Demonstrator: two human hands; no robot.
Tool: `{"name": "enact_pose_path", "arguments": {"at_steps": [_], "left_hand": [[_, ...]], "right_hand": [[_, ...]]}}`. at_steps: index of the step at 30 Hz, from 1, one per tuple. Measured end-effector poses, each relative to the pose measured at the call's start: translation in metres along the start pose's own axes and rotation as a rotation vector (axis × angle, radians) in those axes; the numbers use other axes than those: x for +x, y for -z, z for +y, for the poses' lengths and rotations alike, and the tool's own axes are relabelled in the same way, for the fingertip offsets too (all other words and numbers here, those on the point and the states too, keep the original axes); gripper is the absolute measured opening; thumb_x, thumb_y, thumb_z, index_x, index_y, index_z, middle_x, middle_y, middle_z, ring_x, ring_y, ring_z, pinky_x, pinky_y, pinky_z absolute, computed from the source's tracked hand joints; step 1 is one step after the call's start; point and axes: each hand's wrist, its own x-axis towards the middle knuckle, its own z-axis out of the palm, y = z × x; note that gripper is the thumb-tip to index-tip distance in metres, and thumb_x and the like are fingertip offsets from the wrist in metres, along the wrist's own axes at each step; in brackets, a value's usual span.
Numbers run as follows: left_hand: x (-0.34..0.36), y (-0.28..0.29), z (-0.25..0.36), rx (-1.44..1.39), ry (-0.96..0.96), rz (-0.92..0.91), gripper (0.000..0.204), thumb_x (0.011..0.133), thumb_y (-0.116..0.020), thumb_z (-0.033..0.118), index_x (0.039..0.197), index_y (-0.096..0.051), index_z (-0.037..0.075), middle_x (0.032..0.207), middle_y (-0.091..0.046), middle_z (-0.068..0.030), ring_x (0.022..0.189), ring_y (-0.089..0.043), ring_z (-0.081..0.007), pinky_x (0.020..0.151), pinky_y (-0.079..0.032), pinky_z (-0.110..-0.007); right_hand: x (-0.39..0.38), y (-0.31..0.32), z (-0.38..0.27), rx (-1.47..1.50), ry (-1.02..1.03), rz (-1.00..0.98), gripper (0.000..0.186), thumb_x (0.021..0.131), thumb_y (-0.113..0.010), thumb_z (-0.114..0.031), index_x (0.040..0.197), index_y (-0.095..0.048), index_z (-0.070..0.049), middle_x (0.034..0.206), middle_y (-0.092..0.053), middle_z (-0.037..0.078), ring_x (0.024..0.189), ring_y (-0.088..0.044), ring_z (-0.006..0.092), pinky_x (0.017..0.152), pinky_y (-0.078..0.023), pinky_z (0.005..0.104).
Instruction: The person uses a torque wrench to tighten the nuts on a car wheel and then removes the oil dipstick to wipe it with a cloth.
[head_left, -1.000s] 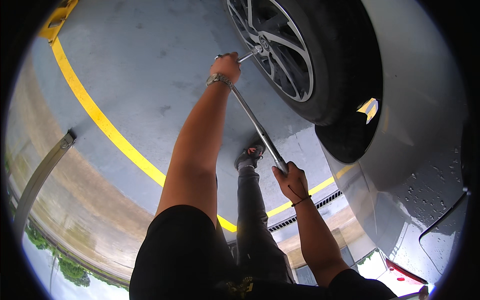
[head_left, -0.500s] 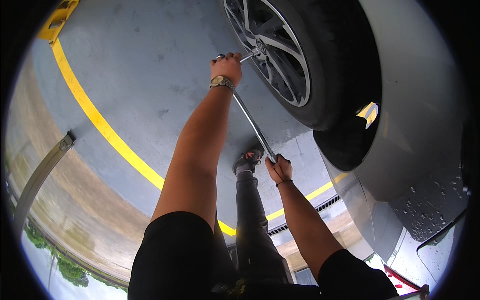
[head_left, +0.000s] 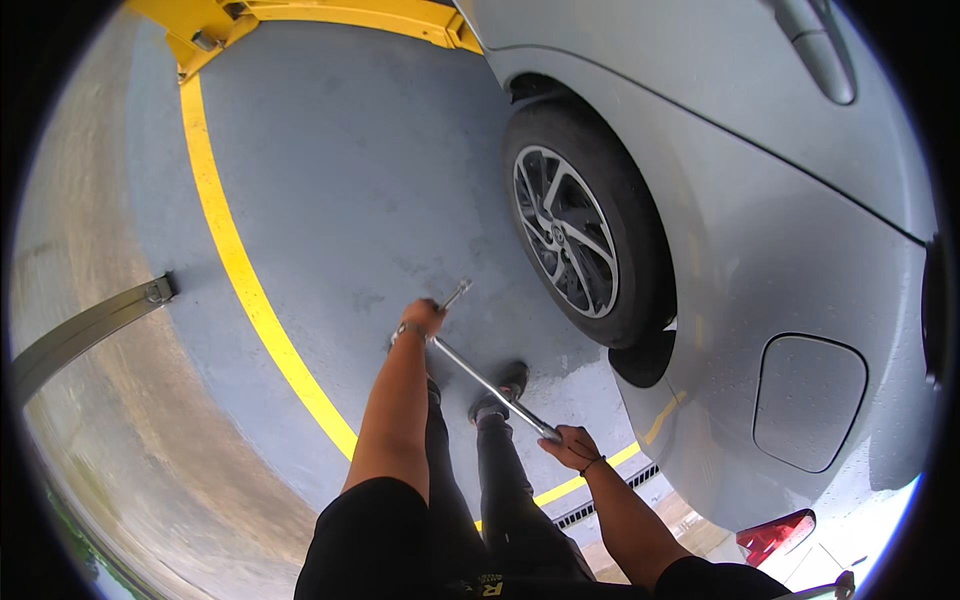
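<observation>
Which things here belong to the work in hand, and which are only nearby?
Work in hand:
long-handled wrench, held by left hand and right hand
car wheel, probably; the wrench is clear of it

Only nearby:
yellow floor line
drain grate
yellow metal frame
grey beam

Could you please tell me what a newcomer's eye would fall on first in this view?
Probably the silver car filling the right side, with its spoked wheel right of centre. Below and left of the wheel, a long metal wrench slants between the left hand at its head and the right hand at its handle, its tip apart from the wheel. A bold yellow line curves down the left.
</observation>
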Motion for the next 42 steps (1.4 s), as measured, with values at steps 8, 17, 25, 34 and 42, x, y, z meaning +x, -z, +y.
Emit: {"name": "enact_pose_path", "arguments": {"at_steps": [8,17,25,34,42], "left_hand": [[-0.383,0.153,-0.021,-2.123,0.253,0.094,0.067,0.09,-0.049,0.072,0.133,-0.048,0.022,0.13,-0.056,-0.0072,0.126,-0.049,-0.0294,0.108,-0.03,-0.061],[-0.285,0.38,-0.003,-2.412,0.384,0.458,0.025,0.092,-0.048,0.011,0.068,-0.041,0.015,0.053,-0.039,0.0034,0.043,-0.04,-0.0109,0.045,-0.042,-0.025],[-0.328,0.541,-0.132,-1.658,0.436,0.389,0.016,0.088,-0.057,0.008,0.079,-0.044,0.011,0.058,-0.044,-0.0005,0.046,-0.046,-0.0141,0.042,-0.042,-0.031],[-0.382,0.498,-0.116,-1.61,0.732,0.626,0.027,0.083,-0.075,0.018,0.084,-0.051,0.005,0.053,-0.046,-0.002,0.037,-0.044,-0.0154,0.035,-0.034,-0.033],[-0.321,0.52,-0.116,-1.472,0.936,0.54,0.024,0.081,-0.074,0.019,0.081,-0.056,0.003,0.054,-0.05,-0.0045,0.04,-0.049,-0.0185,0.039,-0.039,-0.034]], "right_hand": [[-0.138,0.097,-0.2,-0.031,0.283,-0.461,0.056,0.089,-0.062,-0.058,0.095,-0.07,-0.003,0.073,-0.065,0.011,0.067,-0.065,0.0236,0.068,-0.051,0.037],[-0.099,0.261,-0.497,0.234,0.688,-0.324,0.048,0.097,-0.057,-0.051,0.104,-0.068,-0.005,0.079,-0.066,0.003,0.066,-0.063,0.0125,0.064,-0.051,0.029],[-0.042,0.43,-0.807,-0.14,1.136,0.116,0.036,0.091,-0.065,-0.037,0.095,-0.067,-0.001,0.092,-0.07,0.018,0.09,-0.068,0.0335,0.08,-0.052,0.0405],[-0.168,0.57,-1.292,-0.763,1.459,0.873,0.051,0.087,-0.06,-0.049,0.119,-0.068,-0.011,0.13,-0.057,0.021,0.12,-0.055,0.0412,0.105,-0.044,0.0478],[-0.221,0.673,-1.553,-0.973,1.349,1.738,0.063,0.096,-0.046,-0.05,0.155,-0.03,-0.032,0.165,-0.017,0.01,0.153,-0.01,0.0287,0.12,-0.004,0.0619]]}}
